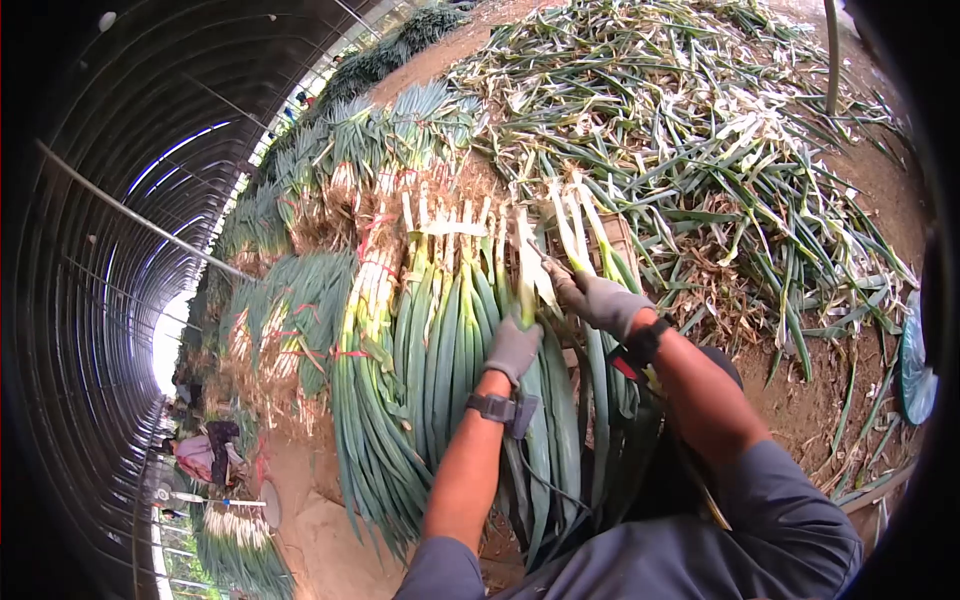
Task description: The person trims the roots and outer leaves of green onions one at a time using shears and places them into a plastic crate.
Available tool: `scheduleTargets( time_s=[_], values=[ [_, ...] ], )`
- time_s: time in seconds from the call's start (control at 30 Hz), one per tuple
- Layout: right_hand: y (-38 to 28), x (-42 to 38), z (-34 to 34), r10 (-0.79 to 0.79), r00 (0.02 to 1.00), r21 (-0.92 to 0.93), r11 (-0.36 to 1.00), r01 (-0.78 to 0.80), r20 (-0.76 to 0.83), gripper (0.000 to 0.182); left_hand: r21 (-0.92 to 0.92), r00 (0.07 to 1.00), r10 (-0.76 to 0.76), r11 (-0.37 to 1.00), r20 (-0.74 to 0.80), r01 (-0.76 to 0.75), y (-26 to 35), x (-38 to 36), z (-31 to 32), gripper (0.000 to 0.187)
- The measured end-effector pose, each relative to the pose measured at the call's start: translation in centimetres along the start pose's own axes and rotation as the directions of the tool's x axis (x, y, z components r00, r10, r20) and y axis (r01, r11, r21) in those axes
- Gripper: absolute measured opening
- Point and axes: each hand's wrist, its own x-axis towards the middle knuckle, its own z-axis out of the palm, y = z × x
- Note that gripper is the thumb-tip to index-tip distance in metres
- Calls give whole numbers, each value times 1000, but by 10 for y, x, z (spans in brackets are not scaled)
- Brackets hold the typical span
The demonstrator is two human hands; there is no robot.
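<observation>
My left hand [515, 345], in a grey glove, is closed around the green part of a green onion [527, 262] whose white stem points away from me. My right hand [605, 303], also gloved, has its fingers curled just right of that stem, beside a pale strip of outer leaf; what its fingers pinch is partly hidden. Beyond my right hand lie a few green onions with clean white stems [570, 225]. Left of my left hand, a row of green onions [440, 300] lies side by side, a pale band across the white ends.
A tied bundle of green onions [375, 290] lies further left, with many more bundles [400, 140] behind. A large heap of stripped leaves [690, 150] covers the ground at right. A post [832, 60], a blue plastic bag [915, 365] and another person [205, 455] are also there.
</observation>
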Motion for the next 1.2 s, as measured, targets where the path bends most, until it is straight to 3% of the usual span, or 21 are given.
scheduleTargets(
  time_s=[0.07, 0.13, 0.23, 0.27, 0.33, 0.4, 0.43, 0.47, 0.5, 0.53, 0.6, 0.63, 0.7, 0.73, 0.8, 0.9, 0.93, 1.0, 1.03, 1.1, 1.2],
  values=[
    [-6, -27, -25, 17, 992, 352, 934, -59, 123, 67, 12, 1000, -22, 1000, 21, 22, 22, 22, -21, 71],
    [-5, -45, -44, 74, 980, 514, 842, -162, 187, 63, 33, 998, 2, 999, -55, 0, 59, 40, -44, 79],
    [2, -56, -66, 25, 973, 584, 796, -158, 229, 57, -31, 964, 242, 969, -113, -247, 108, 80, -76, 67],
    [0, -60, -73, 25, 973, 591, 791, -159, 227, 56, -175, 940, 329, 924, -89, -340, 124, 92, -87, 61],
    [-16, -73, -84, 105, 989, 684, 714, -150, 107, 55, -287, 928, 363, 883, -83, -371, 162, 97, -102, 54],
    [-2, -73, -92, 202, 975, 744, 638, -199, 87, 58, -295, 944, 308, 897, -118, -329, 163, 117, -90, 53],
    [9, -73, -94, 217, 975, 761, 627, -167, 35, 59, -397, 955, 286, 870, -79, -293, 165, 110, -80, 60],
    [19, -74, -94, 230, 973, 779, 614, -130, -19, 60, -359, 977, 179, 909, -119, -210, 161, 106, -62, 68],
    [15, -76, -95, 280, 956, 791, 603, -108, -83, 59, -396, 991, 132, 908, -31, -134, 147, 108, -45, 72],
    [17, -78, -98, 264, 963, 754, 642, -137, -50, 59, -426, 995, 85, 903, 61, -52, 128, 112, -25, 76],
    [20, -80, -99, 234, 972, 682, 705, -192, 32, 59, -514, 997, 70, 855, -15, -68, 94, 105, 24, 76],
    [5, -81, -100, 300, 946, 643, 701, -309, 127, 57, -569, 997, 51, 819, -59, -76, 82, 96, 46, 75],
    [19, -71, -84, 201, 972, 716, 661, -224, 119, 51, -370, 999, -22, 928, 30, 32, 22, 126, 96, 69],
    [18, -66, -78, 183, 977, 762, 617, -198, 106, 49, -203, 995, 65, 978, 73, -49, 18, 118, 96, 67],
    [13, -61, -75, 179, 966, 677, 689, -258, 186, 48, -130, 990, 34, 991, 134, -17, 33, 90, 79, 62],
    [2, -52, -64, 177, 944, 543, 782, -307, 278, 48, 79, 1000, -14, 997, 2, 14, 30, 85, 41, 47],
    [-1, -49, -60, 180, 937, 496, 810, -314, 299, 48, 129, 997, -50, 990, -60, 57, 36, 78, 20, 44],
    [2, -45, -46, 140, 925, 513, 798, -317, 354, 57, 431, 974, 12, 898, -224, 88, 7, 87, 7, 37],
    [-3, -45, -42, 170, 921, 437, 840, -322, 350, 62, 517, 988, -65, 846, -140, 129, -19, 106, 10, 33],
    [-4, -40, -34, 120, 934, 266, 939, -216, 336, 74, 618, 990, -5, 781, -140, 92, -33, 105, 14, 30],
    [2, -36, -27, 139, 923, 203, 954, -222, 358, 74, 698, 977, 62, 709, -203, 100, -46, 106, 28, 25]
  ],
)
